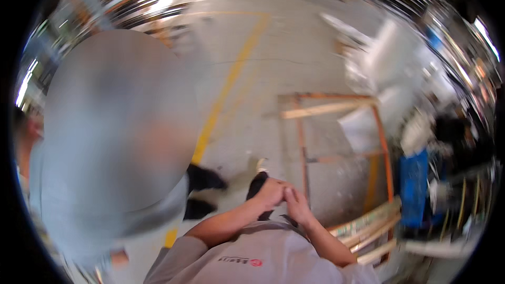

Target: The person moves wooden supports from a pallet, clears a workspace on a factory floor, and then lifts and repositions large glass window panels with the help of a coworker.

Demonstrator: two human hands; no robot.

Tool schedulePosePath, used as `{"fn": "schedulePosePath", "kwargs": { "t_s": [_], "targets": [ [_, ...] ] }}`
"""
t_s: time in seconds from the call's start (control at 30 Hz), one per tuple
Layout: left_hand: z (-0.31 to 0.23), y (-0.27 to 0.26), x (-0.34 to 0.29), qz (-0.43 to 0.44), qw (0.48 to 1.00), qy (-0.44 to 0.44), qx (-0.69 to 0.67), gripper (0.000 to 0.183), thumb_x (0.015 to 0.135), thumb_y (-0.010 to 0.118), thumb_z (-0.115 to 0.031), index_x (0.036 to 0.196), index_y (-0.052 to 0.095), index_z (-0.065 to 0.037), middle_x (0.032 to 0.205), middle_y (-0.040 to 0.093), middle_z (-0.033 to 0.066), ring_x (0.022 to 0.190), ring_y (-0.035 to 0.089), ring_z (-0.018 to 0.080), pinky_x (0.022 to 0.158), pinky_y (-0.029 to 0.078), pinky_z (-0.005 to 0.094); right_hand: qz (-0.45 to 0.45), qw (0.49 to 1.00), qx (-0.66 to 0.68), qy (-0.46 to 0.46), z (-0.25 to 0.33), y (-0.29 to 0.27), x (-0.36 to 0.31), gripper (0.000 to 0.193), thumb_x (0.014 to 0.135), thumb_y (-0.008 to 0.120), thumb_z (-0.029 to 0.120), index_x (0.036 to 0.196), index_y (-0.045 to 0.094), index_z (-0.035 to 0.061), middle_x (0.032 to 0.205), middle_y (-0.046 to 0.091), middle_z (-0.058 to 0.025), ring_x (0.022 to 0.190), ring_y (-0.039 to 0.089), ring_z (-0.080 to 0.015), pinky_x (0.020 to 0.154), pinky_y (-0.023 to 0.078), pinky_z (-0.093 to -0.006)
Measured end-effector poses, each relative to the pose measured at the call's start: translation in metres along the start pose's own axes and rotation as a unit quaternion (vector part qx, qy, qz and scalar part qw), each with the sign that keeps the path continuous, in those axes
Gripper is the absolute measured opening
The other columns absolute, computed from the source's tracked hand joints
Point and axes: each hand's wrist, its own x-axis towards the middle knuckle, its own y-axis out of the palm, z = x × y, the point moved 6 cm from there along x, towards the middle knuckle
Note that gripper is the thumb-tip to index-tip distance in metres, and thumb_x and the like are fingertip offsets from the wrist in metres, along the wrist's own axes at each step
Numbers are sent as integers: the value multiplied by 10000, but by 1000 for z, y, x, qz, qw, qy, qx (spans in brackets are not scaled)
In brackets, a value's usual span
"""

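Down at the lower middle of the head view, just in front of the grey shirt [284, 252], both hands are coming together: the left hand [268, 193] is meeting the right hand [298, 208] at the fingertips, fingers curling against one another. No tool or part is showing between them, but whether something small is hiding in there, I cannot tell.

Off to their right, the nearest thing, an open orange frame [381, 137], is sitting over the concrete floor [263, 100], and neither hand is visibly touching it. One pale wooden strip [326, 109] is running across its far end, while wooden slats [368, 216] are lying side by side at its near end, nobody holding them.

So where are things standing? Judging by this, the hands are pausing rather than working: those slats are already resting in place, yet nothing is showing whether the frame is finished or needing more.

Farther right, a blue bin [414, 186] is standing beside the frame, and clear plastic wrap [394, 55] is heaping up beyond. Over on the left, a co-worker [163, 215] is standing close by, largely blurring out, near the yellow line [231, 79].
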Motion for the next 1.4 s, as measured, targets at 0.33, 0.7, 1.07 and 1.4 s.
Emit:
{"fn": "schedulePosePath", "kwargs": {
  "t_s": [0.33,0.7,1.07,1.4],
  "targets": [
    [-118,19,277,114,930,-112,332,173,717,610,-145,648,619,14,616,560,71,561,512,148,465,368,335,-311,906,252,136,-18,-175,168,378,962,489,335,1005,581,-29,879,632,-92,766,591,-144,698,479,-291],
    [-213,-49,505,102,798,-31,593,260,704,611,-170,810,658,63,678,634,201,609,608,224,593,474,386,-362,805,391,260,-123,-303,389,266,905,579,286,920,562,21,799,616,-74,637,600,-146,590,499,-304],
    [-189,-87,762,221,597,-100,764,238,727,612,-229,806,687,-18,736,661,170,700,656,302,648,508,393,-536,727,242,355,-300,-404,567,459,785,680,380,830,559,-61,703,599,-129,685,610,-230,625,482,-365],
    [-164,-99,838,561,433,108,697,150,644,671,-174,589,551,-102,610,525,47,630,561,259,557,484,362,-664,578,104,462,-480,-405,694,704,692,757,368,1139,419,-59,1102,505,-263,1058,495,-430,881,425,-490]
  ]
}}
